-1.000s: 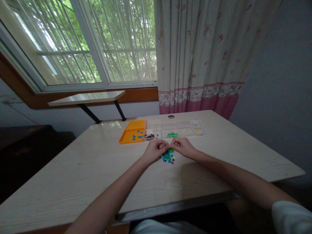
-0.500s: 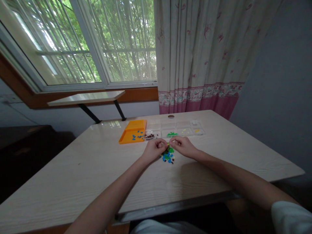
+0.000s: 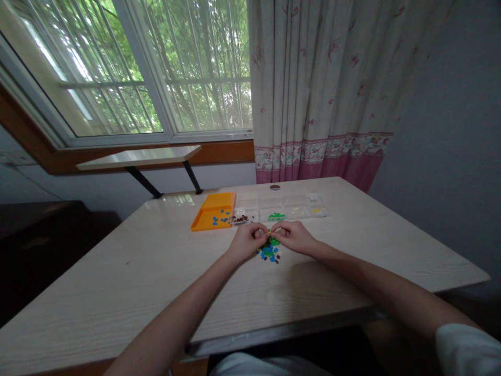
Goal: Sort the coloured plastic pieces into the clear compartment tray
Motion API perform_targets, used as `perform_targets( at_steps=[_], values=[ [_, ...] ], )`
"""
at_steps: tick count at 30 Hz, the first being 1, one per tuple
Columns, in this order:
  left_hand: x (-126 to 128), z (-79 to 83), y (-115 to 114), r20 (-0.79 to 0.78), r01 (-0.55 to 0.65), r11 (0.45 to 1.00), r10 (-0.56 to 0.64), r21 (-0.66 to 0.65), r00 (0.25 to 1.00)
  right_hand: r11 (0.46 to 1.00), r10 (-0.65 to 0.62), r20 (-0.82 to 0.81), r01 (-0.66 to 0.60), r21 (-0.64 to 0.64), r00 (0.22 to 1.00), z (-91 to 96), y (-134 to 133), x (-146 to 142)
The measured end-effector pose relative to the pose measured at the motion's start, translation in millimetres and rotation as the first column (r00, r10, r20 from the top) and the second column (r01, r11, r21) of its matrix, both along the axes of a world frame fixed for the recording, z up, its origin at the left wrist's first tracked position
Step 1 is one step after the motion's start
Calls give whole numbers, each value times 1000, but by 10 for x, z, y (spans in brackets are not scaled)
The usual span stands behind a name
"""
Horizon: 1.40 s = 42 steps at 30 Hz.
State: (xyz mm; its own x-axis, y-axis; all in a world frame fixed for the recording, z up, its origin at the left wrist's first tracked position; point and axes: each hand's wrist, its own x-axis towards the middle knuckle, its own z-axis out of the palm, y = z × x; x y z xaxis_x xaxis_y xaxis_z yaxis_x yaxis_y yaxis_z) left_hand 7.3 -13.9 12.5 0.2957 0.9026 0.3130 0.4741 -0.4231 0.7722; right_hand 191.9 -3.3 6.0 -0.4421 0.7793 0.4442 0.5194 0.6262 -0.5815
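My left hand [image 3: 247,241] and my right hand [image 3: 294,236] meet above a pile of small blue, green, brown and yellow pieces [image 3: 268,253] on the table. Thumb and forefinger of each are pinched together, fingertips almost touching. Between them is a tiny yellowish piece [image 3: 270,232], too small to name. Just beyond the hands lies a row of boxes: an orange box [image 3: 195,223] with blue pieces [image 3: 221,217], and a clear compartment box [image 3: 260,198]. Its near compartments hold brown pieces [image 3: 243,219], green pieces [image 3: 276,215] and a few yellow pieces [image 3: 316,210].
The pale wooden table [image 3: 156,292] spreads out on both sides of my arms. A small raised shelf [image 3: 144,156] on dark legs stands at the back left. Behind the table are a barred window [image 3: 203,68] and a flowered curtain [image 3: 321,94]. A round brown disc [image 3: 274,187] shows near the far edge.
Both hands stay almost in place over the pile, fingertips still pinched together. The boxes and the pile look the same.
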Motion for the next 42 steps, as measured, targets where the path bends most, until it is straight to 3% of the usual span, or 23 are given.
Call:
perform_targets(
  at_steps=[8,14,20,26,30,42],
  values=[
    [-14,-40,29,7,-12,1000,12,21,1000,1000,-10,-7,10,30,1000,34,-4,14],
    [-132,16,74,-102,-44,998,49,48,994,977,-141,-65,150,155,988,160,25,140],
    [-335,54,116,-411,7,993,41,115,911,867,-187,-230,270,418,955,350,65,335],
    [-351,69,96,-541,156,976,-50,152,840,761,-170,-187,249,598,968,408,78,381],
    [-292,47,73,-598,245,959,-116,139,793,760,-168,-171,238,604,971,388,70,362],
    [-281,70,64,-632,187,963,-22,196,775,808,-135,-185,216,548,974,384,31,330]
  ],
)
